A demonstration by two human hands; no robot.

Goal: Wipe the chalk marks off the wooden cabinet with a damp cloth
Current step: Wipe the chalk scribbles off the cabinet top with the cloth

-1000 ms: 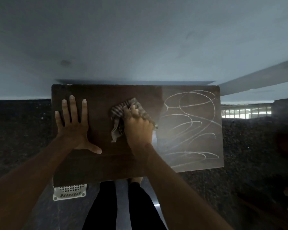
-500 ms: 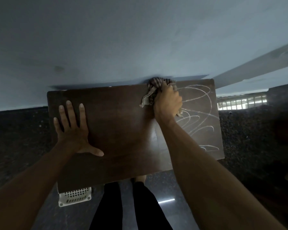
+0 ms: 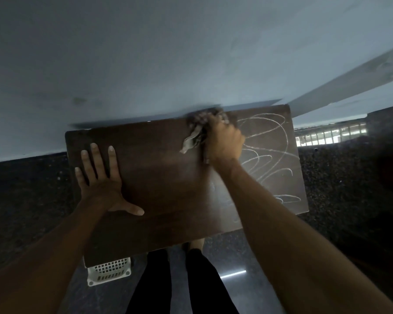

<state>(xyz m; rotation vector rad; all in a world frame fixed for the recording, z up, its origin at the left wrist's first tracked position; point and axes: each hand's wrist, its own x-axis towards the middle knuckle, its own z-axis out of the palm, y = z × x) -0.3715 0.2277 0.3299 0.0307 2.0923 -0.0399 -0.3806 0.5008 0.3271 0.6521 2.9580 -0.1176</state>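
It should pay to press the checked grey-brown cloth firmly, sweeping overlapping strokes rightward across the white chalk loops on the right of the dark brown wooden cabinet top. The right hand clamps its fingers round the cloth at the far edge. The left hand lies flat at left, fingers straight and spread.

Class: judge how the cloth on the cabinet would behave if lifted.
Probably floppy: a corner of the cloth trails limp beside the right hand. Likely light: it bunches small within one grip.
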